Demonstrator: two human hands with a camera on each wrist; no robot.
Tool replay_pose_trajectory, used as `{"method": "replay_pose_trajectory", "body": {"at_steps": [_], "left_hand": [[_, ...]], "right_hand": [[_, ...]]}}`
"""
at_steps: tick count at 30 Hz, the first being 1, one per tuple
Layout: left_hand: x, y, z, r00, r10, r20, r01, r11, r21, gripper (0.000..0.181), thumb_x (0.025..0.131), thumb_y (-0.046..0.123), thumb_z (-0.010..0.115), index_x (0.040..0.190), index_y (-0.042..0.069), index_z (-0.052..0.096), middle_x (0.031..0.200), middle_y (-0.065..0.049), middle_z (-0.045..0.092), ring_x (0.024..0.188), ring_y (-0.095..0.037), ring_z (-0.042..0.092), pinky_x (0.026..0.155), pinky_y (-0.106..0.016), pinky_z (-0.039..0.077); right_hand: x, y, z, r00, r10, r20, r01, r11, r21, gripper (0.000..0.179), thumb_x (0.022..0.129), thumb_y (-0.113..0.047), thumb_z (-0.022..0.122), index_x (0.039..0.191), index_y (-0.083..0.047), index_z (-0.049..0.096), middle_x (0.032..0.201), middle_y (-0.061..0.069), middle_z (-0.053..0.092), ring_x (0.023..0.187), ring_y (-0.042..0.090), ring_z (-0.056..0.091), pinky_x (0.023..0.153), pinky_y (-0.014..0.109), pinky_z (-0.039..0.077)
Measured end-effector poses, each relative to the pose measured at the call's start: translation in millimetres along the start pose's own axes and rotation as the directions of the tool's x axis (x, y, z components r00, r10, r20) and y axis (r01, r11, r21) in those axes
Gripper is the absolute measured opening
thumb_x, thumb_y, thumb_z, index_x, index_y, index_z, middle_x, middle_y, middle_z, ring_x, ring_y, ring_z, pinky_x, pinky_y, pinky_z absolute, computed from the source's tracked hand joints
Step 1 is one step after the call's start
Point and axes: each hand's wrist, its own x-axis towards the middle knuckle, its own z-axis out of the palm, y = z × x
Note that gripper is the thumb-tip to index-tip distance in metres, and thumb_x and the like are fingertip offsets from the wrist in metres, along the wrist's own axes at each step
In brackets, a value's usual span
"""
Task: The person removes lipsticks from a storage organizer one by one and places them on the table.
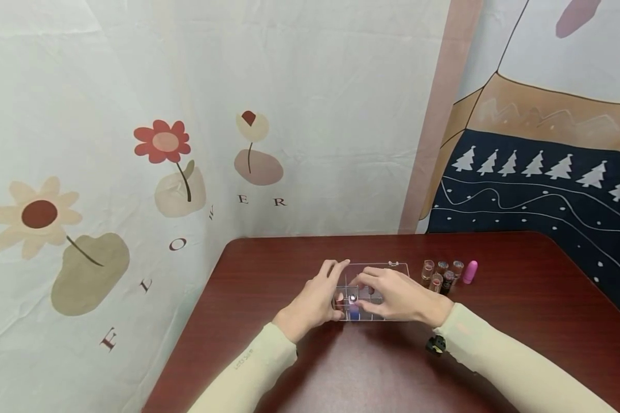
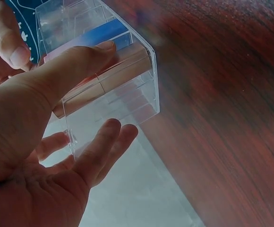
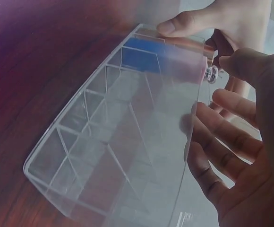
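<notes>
A clear divided organizer box [image 1: 377,315] stands on the table. My left hand [image 1: 315,295] grips its left end, with the thumb across the front wall in the left wrist view. A blue-to-pink tube [image 3: 163,59] with a shiny round top [image 3: 212,74] stands in a left compartment. Beside it is a copper-brown tube [image 2: 123,71], partly behind my left thumb. My right hand [image 1: 392,292] is over the box, its thumb and index finger apart around the shiny top. Other right fingers lie along the back wall in the right wrist view.
Right of the box stand several small clear-capped tubes [image 1: 436,284] with a bright pink tube [image 1: 470,272] next to them. The box's clear lid [image 1: 405,269] with a clasp extends at the back. Behind the table hangs a flower-printed cloth [image 1: 330,143].
</notes>
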Motion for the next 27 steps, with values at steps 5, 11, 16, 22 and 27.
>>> {"method": "replay_pose_trajectory", "body": {"at_steps": [5,11,16,22,27], "left_hand": [[-1.3,0.4,-0.5,1.000,0.005,-0.001,-0.005,1.000,0.000,0.123,0.077,0.003,0.109,0.179,0.013,0.039,0.175,-0.024,0.045,0.088,-0.034,0.075,0.093,-0.047,0.069],[-0.6,-0.7,1.3,1.000,0.015,-0.014,-0.015,1.000,0.007,0.123,0.077,0.003,0.109,0.178,0.012,0.039,0.174,-0.026,0.046,0.083,-0.033,0.074,0.089,-0.045,0.070],[-0.9,-1.1,1.4,1.000,0.021,-0.014,-0.021,1.000,0.011,0.123,0.077,0.003,0.109,0.178,0.011,0.039,0.174,-0.026,0.045,0.082,-0.029,0.072,0.088,-0.042,0.069],[-0.7,-2.0,2.0,0.999,0.029,-0.018,-0.029,1.000,0.010,0.123,0.077,0.001,0.108,0.178,0.011,0.039,0.173,-0.026,0.046,0.079,-0.026,0.069,0.087,-0.041,0.069],[-0.8,-1.7,1.8,1.000,0.023,-0.013,-0.023,1.000,0.006,0.123,0.077,0.001,0.108,0.178,0.011,0.039,0.174,-0.027,0.045,0.079,-0.026,0.069,0.087,-0.041,0.069]], "right_hand": [[2.5,-2.3,3.4,1.000,-0.002,0.001,0.002,1.000,0.015,0.027,0.102,-0.026,0.090,0.124,-0.013,0.082,0.112,-0.001,0.080,0.088,0.012,0.078,0.079,0.029,0.066],[3.9,-3.0,8.7,1.000,-0.010,-0.006,0.010,1.000,0.015,0.022,0.102,-0.026,0.091,0.120,-0.016,0.082,0.107,-0.004,0.079,0.088,0.011,0.079,0.078,0.025,0.065],[4.8,-4.1,11.8,1.000,0.006,0.009,-0.006,1.000,0.021,0.019,0.103,-0.026,0.089,0.118,-0.017,0.082,0.104,-0.004,0.077,0.085,0.010,0.076,0.075,0.023,0.062],[5.9,-5.1,13.3,0.999,0.027,0.026,-0.027,1.000,0.012,0.018,0.104,-0.028,0.088,0.118,-0.018,0.082,0.103,-0.004,0.076,0.081,0.007,0.072,0.073,0.021,0.060],[6.6,-4.7,13.4,0.999,0.030,0.034,-0.030,1.000,-0.004,0.018,0.104,-0.026,0.088,0.117,-0.016,0.082,0.103,-0.003,0.077,0.077,0.004,0.067,0.071,0.020,0.058]]}}
